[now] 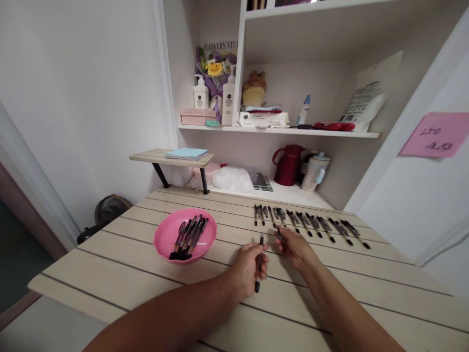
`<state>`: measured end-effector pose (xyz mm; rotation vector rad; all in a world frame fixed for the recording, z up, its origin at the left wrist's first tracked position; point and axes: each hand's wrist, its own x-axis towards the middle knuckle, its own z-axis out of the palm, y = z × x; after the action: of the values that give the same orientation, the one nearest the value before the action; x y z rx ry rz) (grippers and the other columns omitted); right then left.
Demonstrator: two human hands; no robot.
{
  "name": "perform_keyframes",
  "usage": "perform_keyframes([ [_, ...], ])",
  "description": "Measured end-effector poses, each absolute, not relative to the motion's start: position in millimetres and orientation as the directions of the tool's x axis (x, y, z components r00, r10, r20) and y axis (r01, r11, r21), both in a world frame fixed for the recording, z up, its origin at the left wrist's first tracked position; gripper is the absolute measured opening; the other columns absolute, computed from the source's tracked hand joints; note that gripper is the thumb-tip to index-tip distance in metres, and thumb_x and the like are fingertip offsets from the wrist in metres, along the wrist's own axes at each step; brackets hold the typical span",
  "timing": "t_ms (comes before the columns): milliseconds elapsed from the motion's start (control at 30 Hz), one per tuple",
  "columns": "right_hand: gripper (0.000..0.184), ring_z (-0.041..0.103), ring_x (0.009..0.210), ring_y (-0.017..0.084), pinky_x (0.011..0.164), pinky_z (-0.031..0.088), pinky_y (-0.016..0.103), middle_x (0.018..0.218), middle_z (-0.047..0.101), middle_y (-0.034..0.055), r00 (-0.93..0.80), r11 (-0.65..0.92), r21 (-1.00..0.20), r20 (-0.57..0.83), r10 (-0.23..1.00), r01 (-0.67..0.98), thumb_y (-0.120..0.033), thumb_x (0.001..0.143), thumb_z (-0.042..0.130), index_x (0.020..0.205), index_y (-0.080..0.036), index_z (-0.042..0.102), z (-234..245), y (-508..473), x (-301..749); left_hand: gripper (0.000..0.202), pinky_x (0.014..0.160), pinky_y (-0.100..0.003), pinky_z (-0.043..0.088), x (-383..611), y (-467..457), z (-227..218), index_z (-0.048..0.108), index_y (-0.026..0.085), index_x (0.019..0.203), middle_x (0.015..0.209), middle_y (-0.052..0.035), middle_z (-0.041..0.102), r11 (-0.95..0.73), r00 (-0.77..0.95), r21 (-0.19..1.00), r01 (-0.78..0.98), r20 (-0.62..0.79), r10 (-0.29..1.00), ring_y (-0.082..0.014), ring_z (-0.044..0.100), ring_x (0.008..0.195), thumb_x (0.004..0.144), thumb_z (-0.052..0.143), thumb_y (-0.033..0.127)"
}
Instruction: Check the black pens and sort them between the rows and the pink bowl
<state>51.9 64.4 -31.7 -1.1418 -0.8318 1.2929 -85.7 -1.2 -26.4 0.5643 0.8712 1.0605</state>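
Note:
My left hand (246,268) is closed around a pen (260,261) held nearly upright, its bare tip pointing away from me and its dark end below my fingers. To its right, my right hand (291,244) pinches a small black pen cap (279,233) between thumb and fingers. The pen and the cap are apart. Beyond my right hand, a row of black pens (311,224) lies across the table, with caps beside several of them. On the left, a pink bowl (161,244) with a wavy rim holds several black pens (188,237).
The slatted table (120,274) carries a small raised stand (146,155) with blue paper (186,153) at the back left. Behind are a clear plastic bag (232,179), a red jug (289,165) and a pale lidded cup (315,172). A shelf (330,132) overhangs the back.

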Motion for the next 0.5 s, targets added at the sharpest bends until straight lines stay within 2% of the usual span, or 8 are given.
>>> perform_keyframes([
  [100, 0.016, 0.05, 0.043, 0.008, 0.037, 0.039, 0.019, 0.059, 0.056, -0.0019, 0.148, -0.092, -0.996, -0.093, 0.985, -0.016, -0.027, 0.069, 0.062, 0.081, -0.019, 0.055, -19, 93, 48, 0.031, 0.041, -0.019, 0.02, -90, -2, -31, 0.054, 0.016, 0.09, 0.057, 0.0047, 0.05, 0.362, 0.22, 0.752, -0.55, -0.288, 0.932, -0.0043, 0.038, 0.038, 0.066, 0.059, 0.035],
  [267, 0.024, 0.057, 0.052, 0.013, 0.049, 0.044, 0.024, 0.056, 0.059, -0.0016, 0.169, -0.048, -0.958, 0.001, 0.986, 0.281, -0.027, 0.066, 0.062, 0.089, -0.018, 0.06, 0, 150, 29, 0.035, 0.042, -0.019, 0.02, -92, 1, -33, 0.054, 0.017, 0.093, 0.058, 0.0045, 0.05, 0.366, 0.237, 0.705, -0.608, -0.278, 0.931, -0.0043, 0.037, 0.039, 0.065, 0.06, 0.036],
  [367, 0.023, 0.061, 0.066, 0.019, 0.06, 0.045, 0.027, 0.058, 0.062, 0.0014, 0.164, -0.027, -0.858, 0.068, 0.984, 0.514, -0.024, 0.06, 0.066, 0.082, -0.018, 0.065, 5, 182, 15, 0.034, 0.041, -0.019, 0.02, -92, 6, -34, 0.054, 0.016, 0.091, 0.057, 0.004, 0.05, 0.356, 0.221, 0.689, -0.632, -0.28, 0.934, -0.0045, 0.037, 0.038, 0.064, 0.06, 0.037],
  [500, 0.021, 0.06, 0.088, 0.025, 0.073, 0.042, 0.028, 0.078, 0.068, 0.0104, 0.107, 0.002, -0.662, 0.125, 0.986, 0.749, -0.016, 0.055, 0.067, 0.076, -0.016, 0.068, 4, 211, -5, 0.033, 0.04, -0.02, 0.02, -91, 11, -35, 0.053, 0.016, 0.089, 0.057, 0.0033, 0.05, 0.319, 0.181, 0.675, -0.665, -0.268, 0.946, -0.0051, 0.037, 0.038, 0.064, 0.059, 0.037],
])
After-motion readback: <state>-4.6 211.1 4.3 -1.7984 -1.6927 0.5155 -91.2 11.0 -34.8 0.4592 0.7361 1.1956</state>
